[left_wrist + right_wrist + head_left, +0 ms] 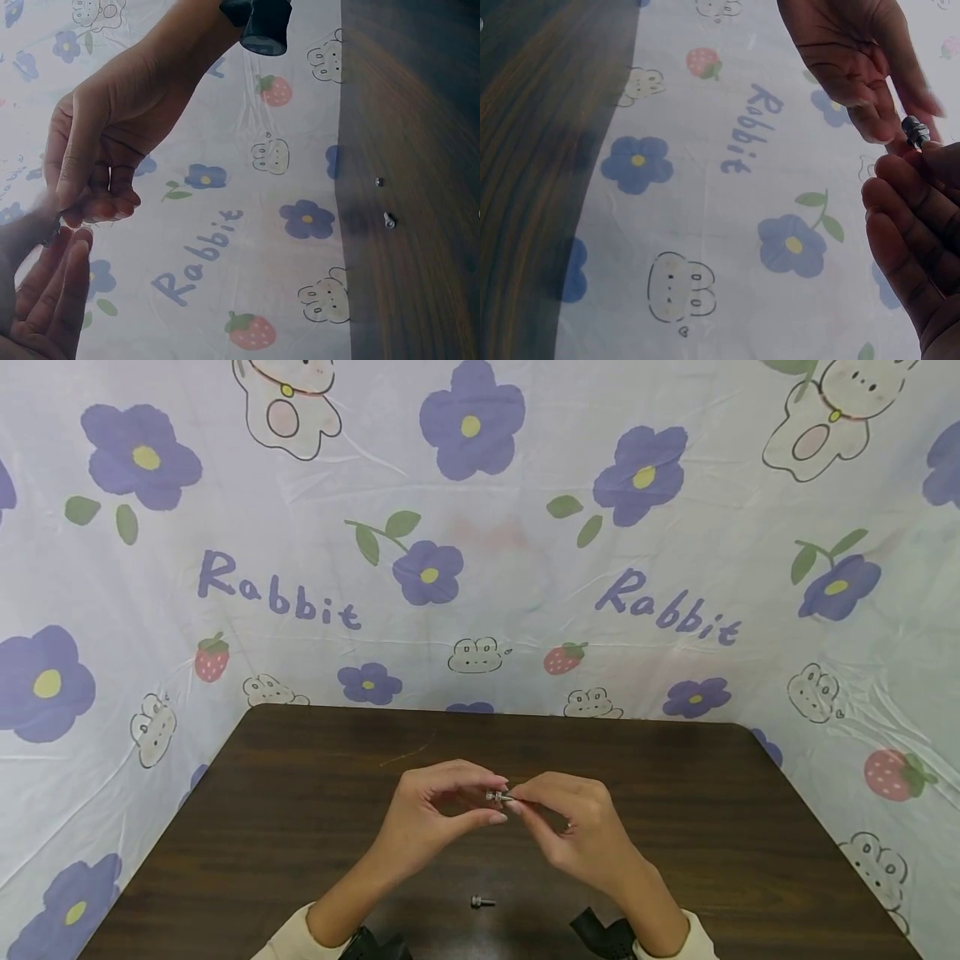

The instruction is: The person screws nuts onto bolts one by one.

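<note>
Pinching a small metal bolt (495,796) by its narrow end with thumb and finger of the right hand (583,820), up above the worktop (675,777). Curving the left hand (427,814) about the thicker end, holding thumb and forefinger spread apart. Having a second bolt (482,902) lying on the worktop, near a small metal piece (379,181) in the left wrist view. Facing a flower-printed cloth (525,585).

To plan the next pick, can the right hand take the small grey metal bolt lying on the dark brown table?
Probably not yet: the right hand pinches another grey metal bolt, though nothing visible covers the lying bolt.
</note>
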`<state>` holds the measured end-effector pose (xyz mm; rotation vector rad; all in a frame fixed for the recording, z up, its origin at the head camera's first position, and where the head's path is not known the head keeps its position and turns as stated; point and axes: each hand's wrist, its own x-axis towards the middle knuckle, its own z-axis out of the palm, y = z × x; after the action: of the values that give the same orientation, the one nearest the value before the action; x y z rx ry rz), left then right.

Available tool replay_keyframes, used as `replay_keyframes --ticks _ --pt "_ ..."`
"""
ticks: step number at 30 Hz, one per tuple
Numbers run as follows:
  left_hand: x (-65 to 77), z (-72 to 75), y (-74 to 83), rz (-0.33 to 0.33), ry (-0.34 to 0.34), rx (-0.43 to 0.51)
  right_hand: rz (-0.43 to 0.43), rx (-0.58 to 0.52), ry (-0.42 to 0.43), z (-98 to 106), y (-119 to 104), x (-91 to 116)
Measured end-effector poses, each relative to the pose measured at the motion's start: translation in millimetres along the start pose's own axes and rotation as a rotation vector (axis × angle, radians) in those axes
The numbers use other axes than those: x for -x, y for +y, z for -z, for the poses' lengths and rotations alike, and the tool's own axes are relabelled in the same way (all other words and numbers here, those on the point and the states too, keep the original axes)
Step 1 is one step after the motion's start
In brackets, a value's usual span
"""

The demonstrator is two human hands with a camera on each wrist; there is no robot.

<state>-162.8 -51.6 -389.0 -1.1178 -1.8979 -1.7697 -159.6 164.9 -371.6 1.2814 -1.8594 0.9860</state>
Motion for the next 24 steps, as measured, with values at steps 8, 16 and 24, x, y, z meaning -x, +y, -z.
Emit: replay_keyframes --ticks 8,16,24 --pt "-1.2 -0.5 -1.2 -0.047 0.009 -0.009 0.006 -0.009 0.003 -0.3 -0.2 -0.1" --pt "0.4 -1.2 -1.0 -0.007 0.018 -0.01 0.028 -0.004 0.022 -1.8 1.7 1.2" --pt "0.6 -1.4 -3.4 0.028 0.022 -0.041 0.019 -0.025 0.003 -1.7 0.5 0.8"
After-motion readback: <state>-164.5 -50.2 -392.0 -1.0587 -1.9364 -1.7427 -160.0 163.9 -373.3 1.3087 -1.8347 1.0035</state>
